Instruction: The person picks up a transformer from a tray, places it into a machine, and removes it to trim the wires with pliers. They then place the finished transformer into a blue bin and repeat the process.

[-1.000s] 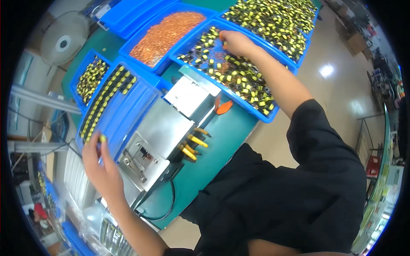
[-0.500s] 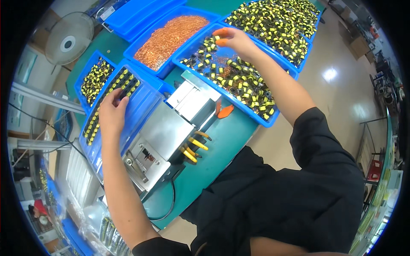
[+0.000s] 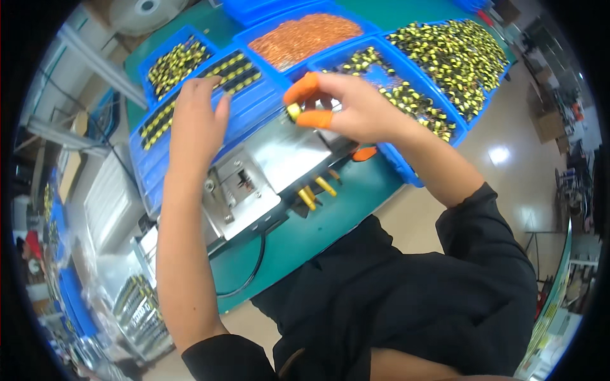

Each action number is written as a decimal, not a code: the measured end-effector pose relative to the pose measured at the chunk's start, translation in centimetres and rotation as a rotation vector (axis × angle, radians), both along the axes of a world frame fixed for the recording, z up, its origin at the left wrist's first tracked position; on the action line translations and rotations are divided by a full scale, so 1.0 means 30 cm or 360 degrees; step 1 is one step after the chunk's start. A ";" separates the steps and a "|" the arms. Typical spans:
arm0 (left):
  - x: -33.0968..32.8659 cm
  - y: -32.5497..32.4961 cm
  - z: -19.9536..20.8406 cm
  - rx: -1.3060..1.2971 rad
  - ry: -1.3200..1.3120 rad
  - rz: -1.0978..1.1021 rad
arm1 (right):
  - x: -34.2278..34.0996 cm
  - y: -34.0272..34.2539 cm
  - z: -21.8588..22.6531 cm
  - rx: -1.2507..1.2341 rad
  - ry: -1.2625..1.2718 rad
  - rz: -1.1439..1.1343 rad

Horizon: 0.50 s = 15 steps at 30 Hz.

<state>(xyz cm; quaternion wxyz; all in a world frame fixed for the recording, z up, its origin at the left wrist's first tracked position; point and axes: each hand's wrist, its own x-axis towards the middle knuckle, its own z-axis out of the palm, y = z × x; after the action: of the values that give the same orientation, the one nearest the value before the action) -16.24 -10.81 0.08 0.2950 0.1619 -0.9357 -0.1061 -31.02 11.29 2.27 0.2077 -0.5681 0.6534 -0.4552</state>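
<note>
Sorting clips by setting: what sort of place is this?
Likely a small-parts workshop: yellow-and-black parts and copper-coloured pieces heaped in blue bins, beside a metal machine.

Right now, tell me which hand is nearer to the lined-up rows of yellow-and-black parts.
Left. The left hand is over the rows; the right hand is apart from them, off to their right.

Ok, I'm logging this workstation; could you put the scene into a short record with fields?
Right hand: pinches a black-and-yellow part between orange-covered fingertips
Left hand: over the blue tray; grip hidden
Tray contents: rows of parts
Bench: silver machine, yellow handles at its side
Far side: copper-coloured heap
</note>
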 end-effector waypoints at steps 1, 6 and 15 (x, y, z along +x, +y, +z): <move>0.042 0.026 0.018 -0.0010 0.0072 -0.0027 | 0.034 -0.024 -0.015 -0.0045 0.0164 0.0079; 0.326 0.149 -0.025 -0.0010 0.0000 0.0217 | 0.132 -0.140 -0.116 -0.0084 0.0678 0.0321; 0.466 0.206 -0.099 0.0065 0.0101 0.0347 | 0.233 -0.193 -0.081 -0.0002 0.1035 0.0510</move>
<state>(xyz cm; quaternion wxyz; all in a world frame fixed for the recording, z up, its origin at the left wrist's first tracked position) -2.27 -4.62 -2.88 0.3310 0.2651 -0.9003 -0.0975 -24.04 5.49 -0.17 0.0574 -0.7786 0.5876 -0.2128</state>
